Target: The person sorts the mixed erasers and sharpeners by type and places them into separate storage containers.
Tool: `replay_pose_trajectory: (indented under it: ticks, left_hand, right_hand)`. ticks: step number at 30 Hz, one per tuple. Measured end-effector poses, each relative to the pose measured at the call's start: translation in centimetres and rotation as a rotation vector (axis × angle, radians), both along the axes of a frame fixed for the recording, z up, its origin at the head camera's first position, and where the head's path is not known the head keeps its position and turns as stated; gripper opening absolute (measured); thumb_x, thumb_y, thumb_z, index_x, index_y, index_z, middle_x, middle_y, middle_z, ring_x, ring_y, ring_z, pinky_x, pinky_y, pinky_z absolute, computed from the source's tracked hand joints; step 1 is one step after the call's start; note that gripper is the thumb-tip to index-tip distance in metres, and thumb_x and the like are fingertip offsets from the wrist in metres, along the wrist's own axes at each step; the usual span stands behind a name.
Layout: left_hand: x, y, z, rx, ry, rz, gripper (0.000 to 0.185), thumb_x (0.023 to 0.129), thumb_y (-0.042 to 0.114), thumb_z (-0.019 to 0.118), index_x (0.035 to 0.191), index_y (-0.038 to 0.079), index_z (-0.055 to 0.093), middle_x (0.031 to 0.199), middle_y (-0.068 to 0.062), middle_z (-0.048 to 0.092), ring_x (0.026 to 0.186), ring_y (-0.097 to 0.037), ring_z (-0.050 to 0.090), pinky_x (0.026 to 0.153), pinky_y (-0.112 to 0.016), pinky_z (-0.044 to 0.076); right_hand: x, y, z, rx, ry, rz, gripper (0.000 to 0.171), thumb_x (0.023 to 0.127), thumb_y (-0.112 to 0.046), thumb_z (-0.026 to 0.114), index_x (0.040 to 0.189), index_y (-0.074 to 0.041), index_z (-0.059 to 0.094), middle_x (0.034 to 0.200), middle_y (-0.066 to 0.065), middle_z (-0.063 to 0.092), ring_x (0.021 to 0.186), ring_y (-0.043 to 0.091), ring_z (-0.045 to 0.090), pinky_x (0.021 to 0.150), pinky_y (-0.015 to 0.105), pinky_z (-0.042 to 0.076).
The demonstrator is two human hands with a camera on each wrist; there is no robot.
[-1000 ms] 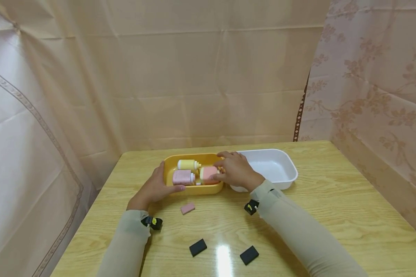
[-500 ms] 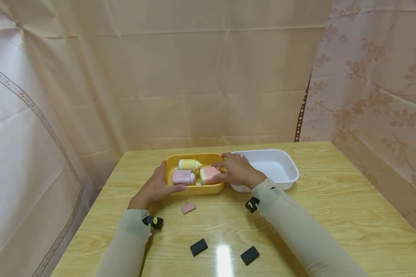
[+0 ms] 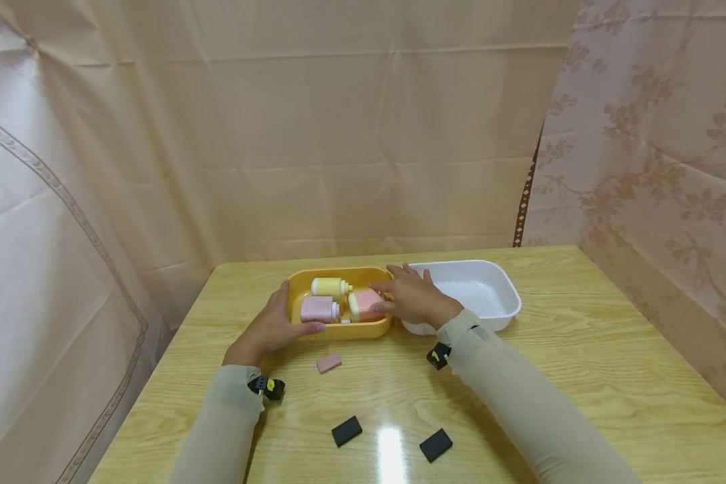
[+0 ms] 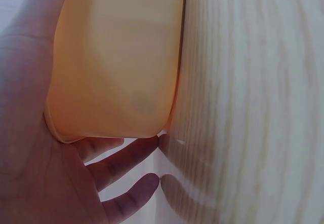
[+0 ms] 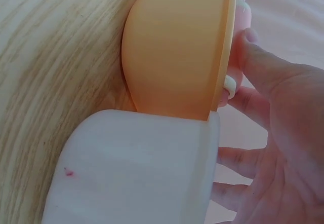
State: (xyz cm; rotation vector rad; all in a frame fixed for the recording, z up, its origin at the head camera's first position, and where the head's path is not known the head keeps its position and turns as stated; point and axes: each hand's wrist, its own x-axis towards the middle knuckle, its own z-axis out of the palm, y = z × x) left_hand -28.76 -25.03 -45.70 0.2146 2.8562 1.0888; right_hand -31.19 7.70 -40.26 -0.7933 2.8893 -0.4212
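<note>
Pink bottle (image 3: 365,304) in right hand (image 3: 414,296), long axis left-right, cream end (image 3: 354,306) leftward

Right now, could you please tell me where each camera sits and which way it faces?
Head: on the head, facing forward and down at the orange tray, pink bottle, white tray and table; left hand, right hand and both sleeves show.
Left wrist: on that wrist, facing the orange tray's outer side; the left hand's fingers show.
Right wrist: on that wrist, facing where both trays meet; the right hand's fingers show at the pink bottle.
Shared: head and right wrist views both show both trays.
</note>
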Motion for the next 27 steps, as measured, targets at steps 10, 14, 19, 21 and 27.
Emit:
replay_pose_trajectory:
  ticks: [10,14,19,21,27]
  left_hand:
    - [0.0,-0.1,0.0,-0.007,0.012,-0.002,0.146,0.063,0.083,0.079,0.167,0.023,-0.003,0.164,-0.015,0.026,0.147,-0.039,0.039,0.119,-0.064,0.030]
    - [-0.2,0.0,0.0,0.000,0.023,-0.018,0.143,0.063,0.083,0.079,0.167,0.024,0.001,0.161,-0.013,0.030,0.145,-0.037,0.041,0.119,-0.063,0.032]
    - [-0.3,0.0,0.1,0.003,0.023,-0.023,0.144,0.062,0.083,0.080,0.167,0.024,0.000,0.162,-0.015,0.029,0.145,-0.038,0.040,0.119,-0.063,0.032]
    - [-0.3,0.0,0.0,0.000,0.019,-0.021,0.145,0.062,0.083,0.080,0.167,0.023,-0.001,0.164,-0.016,0.028,0.146,-0.039,0.039,0.118,-0.064,0.031]
    - [-0.4,-0.2,-0.4,-0.008,0.035,-0.030,0.141,0.065,0.081,0.080,0.167,0.023,0.002,0.161,-0.016,0.030,0.144,-0.039,0.041,0.117,-0.065,0.033]
  right_hand:
    - [0.7,0.0,-0.3,0.025,0.070,-0.005,0.062,0.099,-0.064,0.054,0.152,-0.032,0.053,0.168,0.019,0.028,0.155,0.051,0.018,0.114,0.081,0.007]
    - [1.1,0.7,-0.3,-0.017,0.119,-0.016,0.061,0.100,-0.061,0.057,0.150,-0.027,0.055,0.167,0.018,0.030,0.156,0.046,0.019,0.118,0.078,0.008]
    - [1.2,2.3,-0.1,-0.106,0.227,-0.010,0.051,0.100,-0.050,0.064,0.142,-0.020,0.063,0.159,0.016,0.043,0.148,0.039,0.039,0.117,0.072,0.025]
    - [1.2,3.1,0.0,-0.136,0.253,-0.002,0.046,0.100,-0.045,0.066,0.137,-0.017,0.066,0.155,0.015,0.049,0.142,0.037,0.047,0.114,0.068,0.034]
    - [1.8,5.8,0.1,-0.236,0.270,-0.026,0.033,0.100,-0.032,0.068,0.127,-0.014,0.070,0.145,0.013,0.057,0.134,0.037,0.052,0.109,0.062,0.041]
